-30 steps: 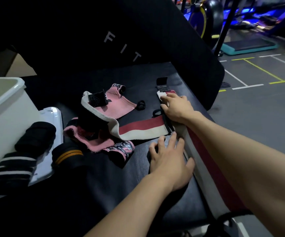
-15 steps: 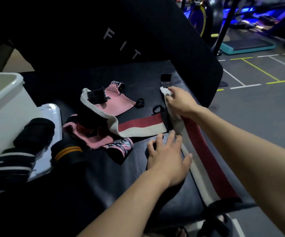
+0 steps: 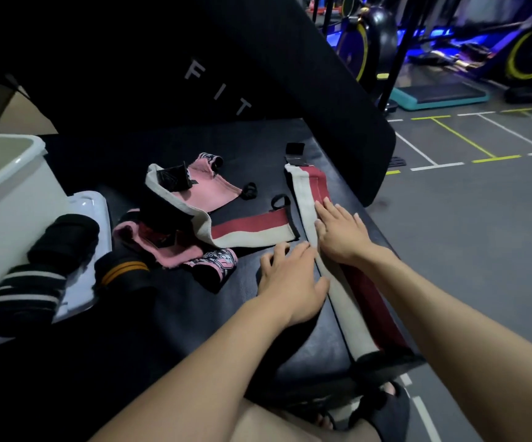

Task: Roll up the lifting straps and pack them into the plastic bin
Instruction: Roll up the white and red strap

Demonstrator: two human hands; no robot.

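Note:
A long red and cream strap [image 3: 338, 301] lies stretched along the right edge of the black bench pad [image 3: 194, 314]. My right hand [image 3: 343, 232] rests flat on its middle, fingers straight. My left hand [image 3: 290, 282] lies flat on the pad, fingers touching the strap's cream edge. A second red and cream strap [image 3: 252, 231] lies crumpled with a pink strap [image 3: 207, 189] in the pad's middle. The white plastic bin [image 3: 6, 199] stands at the far left.
Two rolled black straps [image 3: 63, 237] [image 3: 25, 291] sit on a white lid [image 3: 89, 212] beside the bin. A black roll with orange stripes [image 3: 124, 275] lies next to it. The upright black backrest [image 3: 226, 74] stands behind. Grey gym floor lies to the right.
My right hand drew back from the strap's far end to its middle and flattened. The strap now lies straight along the bench edge. My left hand stayed flat beside it.

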